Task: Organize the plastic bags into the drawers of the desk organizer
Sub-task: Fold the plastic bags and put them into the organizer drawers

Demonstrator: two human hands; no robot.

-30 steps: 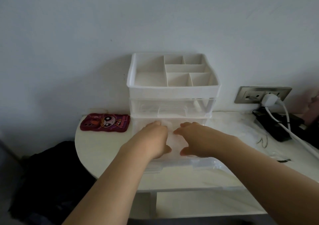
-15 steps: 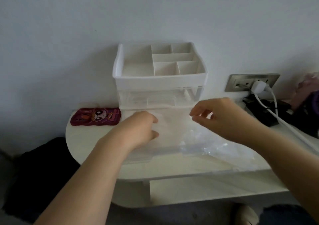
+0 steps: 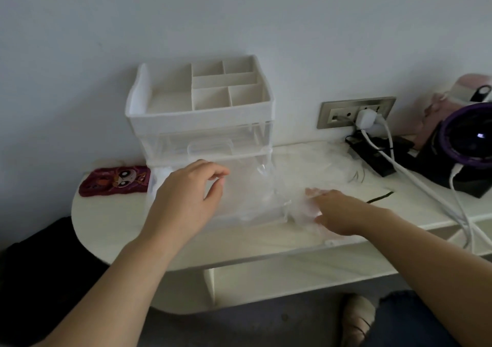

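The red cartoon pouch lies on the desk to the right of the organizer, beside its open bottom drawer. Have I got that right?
Not quite. The head view shows the red cartoon pouch lying on the desk to the left of the organizer, not the right. It is indeed beside the open bottom drawer.

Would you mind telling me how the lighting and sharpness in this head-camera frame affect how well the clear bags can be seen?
Head view: dim, flat light, so the clear plastic bags barely stand out from the white desk; head view again, the right hand looks smeared where plastic covers it, and wide-angle distortion curves the desk edge.
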